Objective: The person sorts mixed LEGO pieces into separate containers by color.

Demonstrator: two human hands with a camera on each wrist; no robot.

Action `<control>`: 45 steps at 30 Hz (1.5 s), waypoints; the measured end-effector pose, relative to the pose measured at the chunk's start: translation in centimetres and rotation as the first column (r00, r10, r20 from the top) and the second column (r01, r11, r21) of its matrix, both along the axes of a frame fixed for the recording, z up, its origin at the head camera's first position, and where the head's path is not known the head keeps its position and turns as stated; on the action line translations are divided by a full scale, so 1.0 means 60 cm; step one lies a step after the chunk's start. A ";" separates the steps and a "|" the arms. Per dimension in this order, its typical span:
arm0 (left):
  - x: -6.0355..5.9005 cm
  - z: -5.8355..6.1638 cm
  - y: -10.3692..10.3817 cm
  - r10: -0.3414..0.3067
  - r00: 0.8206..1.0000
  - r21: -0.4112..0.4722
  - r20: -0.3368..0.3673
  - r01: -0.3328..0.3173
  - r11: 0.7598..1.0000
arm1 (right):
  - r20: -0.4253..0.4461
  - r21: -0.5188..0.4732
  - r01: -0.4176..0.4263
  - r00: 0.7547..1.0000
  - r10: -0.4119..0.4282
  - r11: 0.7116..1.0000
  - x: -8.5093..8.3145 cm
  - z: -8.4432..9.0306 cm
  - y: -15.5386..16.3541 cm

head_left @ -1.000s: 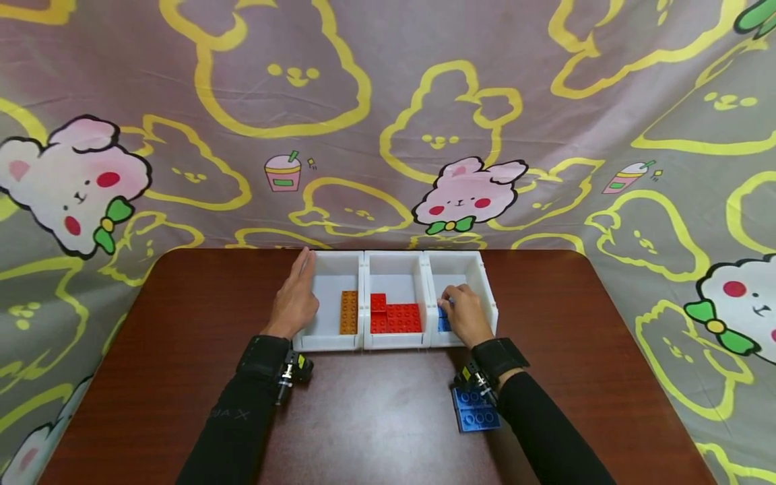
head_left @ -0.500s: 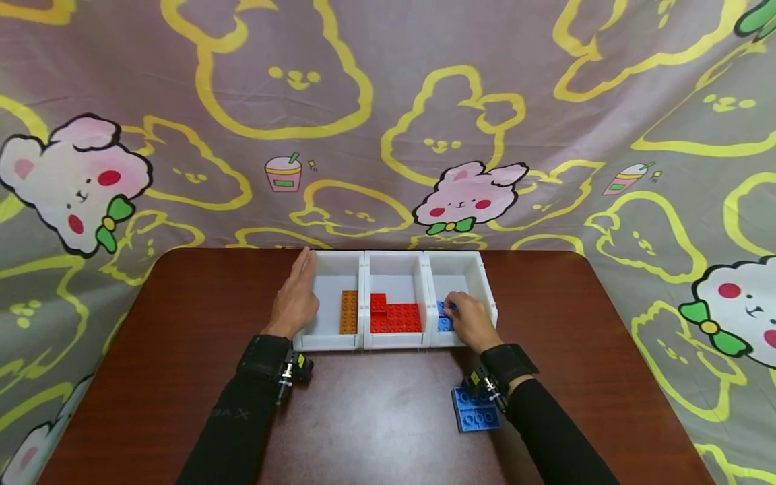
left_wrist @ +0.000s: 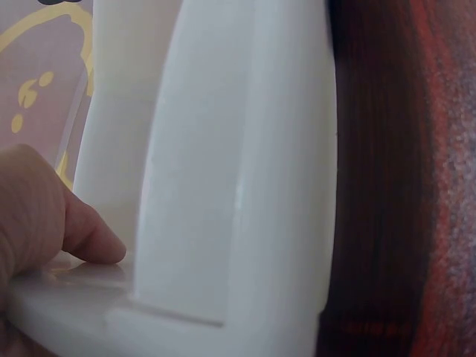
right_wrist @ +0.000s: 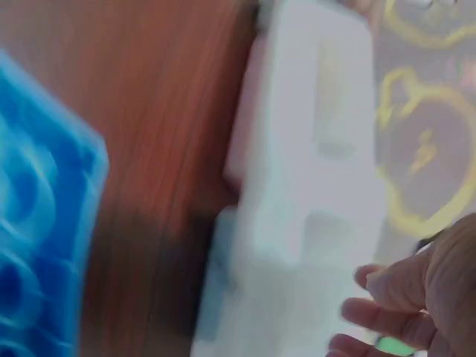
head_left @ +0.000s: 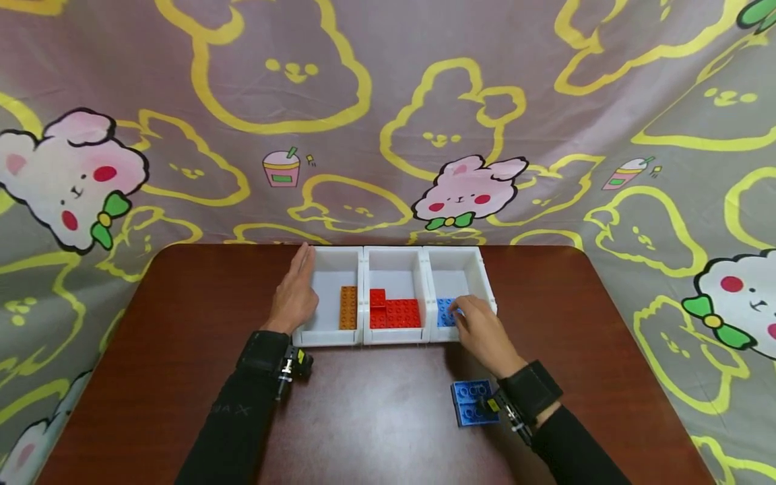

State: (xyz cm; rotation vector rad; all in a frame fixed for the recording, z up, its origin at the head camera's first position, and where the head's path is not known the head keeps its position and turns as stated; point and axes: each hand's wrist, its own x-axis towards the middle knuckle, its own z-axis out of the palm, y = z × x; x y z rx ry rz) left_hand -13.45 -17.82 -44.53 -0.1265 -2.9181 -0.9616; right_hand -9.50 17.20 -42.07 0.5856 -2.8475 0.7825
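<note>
Three white bins stand in a row on the brown table [head_left: 182, 323]. My left hand [head_left: 295, 296] lies flat with straight fingers against the outer left wall of the left bin [head_left: 333, 266], which holds an orange brick [head_left: 348, 308]. The bin's white wall [left_wrist: 245, 171] fills the left wrist view. Red bricks [head_left: 394, 313] lie in the middle bin [head_left: 395, 266]. My right hand [head_left: 479, 330] hovers at the front edge of the right bin [head_left: 463, 266], fingers relaxed and holding nothing, their tips beside a blue brick [head_left: 445, 312] in that bin. In the right wrist view the fingers [right_wrist: 394, 312] hang loosely.
A second blue brick [head_left: 474, 402], studs down, lies on the table below my right wrist and shows blurred as the same blue brick [right_wrist: 37, 223] in the right wrist view. A cloth printed with rabbits [head_left: 467, 195] hangs behind and around the table.
My right hand has pulled back out of the right bin toward me, leaving the blue brick lying in it. The left hand has not moved.
</note>
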 end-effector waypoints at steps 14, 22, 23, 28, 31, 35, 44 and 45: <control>-0.003 0.002 -0.009 0.003 1.000 -0.004 0.009 -0.003 1.000 | 0.575 -0.109 -0.218 0.782 0.241 0.970 0.138 0.008 0.052; -0.004 0.000 -0.006 0.015 0.999 -0.019 0.040 -0.014 1.000 | 0.507 -0.047 -0.140 0.850 0.144 0.989 0.133 -0.015 0.035; -0.005 0.000 -0.005 0.016 0.999 -0.019 0.043 -0.016 1.000 | 0.502 -0.044 -0.126 0.855 0.131 0.991 0.131 -0.015 0.033; -0.005 0.000 -0.001 0.017 0.999 -0.019 0.046 -0.016 1.000 | 0.463 -0.028 -0.075 0.883 0.080 0.997 0.117 -0.017 0.021; -0.004 0.000 0.002 0.012 0.999 -0.016 0.048 -0.011 1.000 | 0.460 -0.023 -0.053 0.886 0.057 0.998 0.112 -0.019 0.019; -0.004 -0.001 0.005 0.005 0.999 -0.014 0.046 -0.004 1.000 | 0.424 -0.012 -0.007 0.906 0.011 1.000 0.111 -0.016 0.019; -0.004 0.001 0.003 0.011 0.999 -0.010 0.046 -0.011 1.000 | 0.106 0.139 0.341 0.928 -0.356 0.930 0.119 -0.023 -0.001; -0.003 0.000 0.003 0.010 0.999 -0.012 0.046 -0.010 1.000 | 0.119 0.163 0.354 0.920 -0.374 0.921 0.120 -0.028 -0.004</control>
